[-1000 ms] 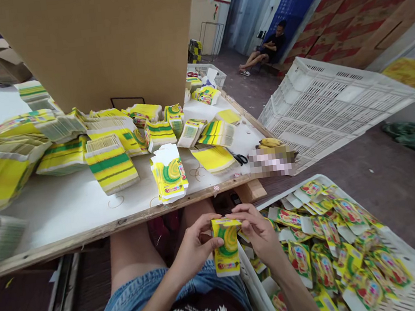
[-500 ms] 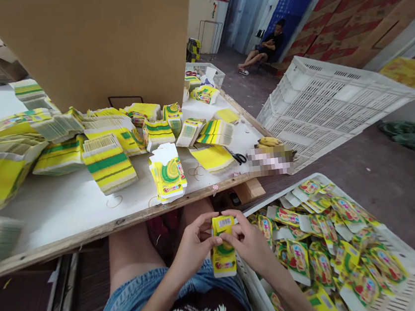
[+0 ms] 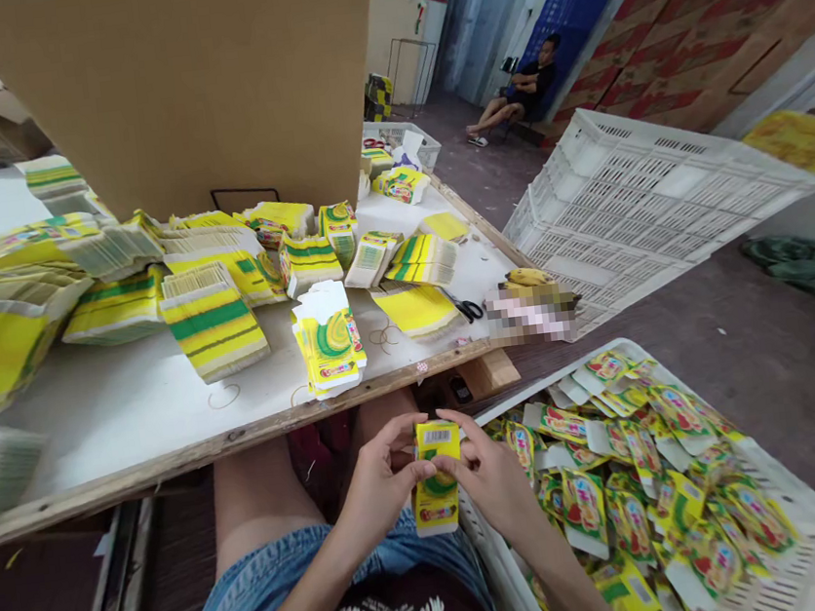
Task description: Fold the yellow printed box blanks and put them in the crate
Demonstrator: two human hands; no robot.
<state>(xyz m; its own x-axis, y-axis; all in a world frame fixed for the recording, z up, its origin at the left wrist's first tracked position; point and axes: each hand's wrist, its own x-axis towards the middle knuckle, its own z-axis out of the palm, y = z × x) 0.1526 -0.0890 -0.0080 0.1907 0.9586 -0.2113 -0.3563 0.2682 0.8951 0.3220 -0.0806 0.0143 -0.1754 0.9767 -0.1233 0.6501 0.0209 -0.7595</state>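
Over my lap I hold a small yellow-and-green printed carton (image 3: 440, 513) upright, its barcode end toward the table. My left hand (image 3: 387, 475) grips its left edge, thumb across the front. From the other side my right hand (image 3: 483, 468) pinches it, with the thumb on the front and the index finger bent over the top. A small pile of flat yellow cartons (image 3: 329, 344) lies at the table's front edge ahead of my hands. Beside my right arm stands a white crate (image 3: 807, 520) holding many similar yellow cartons (image 3: 630, 520).
Bundled stacks of flat cartons (image 3: 214, 318) spread over the white table (image 3: 162, 412). Black scissors (image 3: 468, 308) and bananas (image 3: 528, 279) lie near its right corner. A tall cardboard sheet (image 3: 184, 95) rises behind. White crates (image 3: 647, 210) are stacked at right; a person (image 3: 530, 86) sits farther back.
The carton has tilted slightly and shifted a little up and left in my hands. My grip stays on it, and the table and crate look the same.
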